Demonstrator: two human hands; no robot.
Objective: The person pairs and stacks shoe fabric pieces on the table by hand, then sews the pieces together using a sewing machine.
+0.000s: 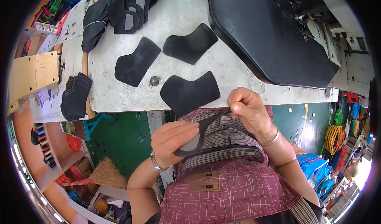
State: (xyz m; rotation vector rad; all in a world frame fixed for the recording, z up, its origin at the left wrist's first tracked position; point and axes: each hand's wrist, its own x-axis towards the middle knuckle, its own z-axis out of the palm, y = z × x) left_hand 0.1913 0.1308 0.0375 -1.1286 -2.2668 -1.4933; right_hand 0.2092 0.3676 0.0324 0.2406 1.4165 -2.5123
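Over my lap, in front of the table's near edge, I hold a black fabric piece with a grey patch (pixel 201 130). My left hand (pixel 174 138) lies closed over its wide end, partly covering the grey patch. At the narrow end, my right hand (pixel 248 109) pinches the tip between thumb and fingers. The piece is stretched between both hands. Three flat black cut pieces, one left (pixel 137 62), one farther back (pixel 190 44) and one nearest me (pixel 190 91), lie on the pale worktable (pixel 115 99). A small round dark metal knob (pixel 154 80) sits between them.
A large black machine bed (pixel 274 41) covers the table's right side. Overlapping black pieces with grey patches (pixel 129 19) and a tied black bundle (pixel 94 27) lie at the back left. Another black stack (pixel 75 97) is at left. A straw broom (pixel 105 174) stands below.
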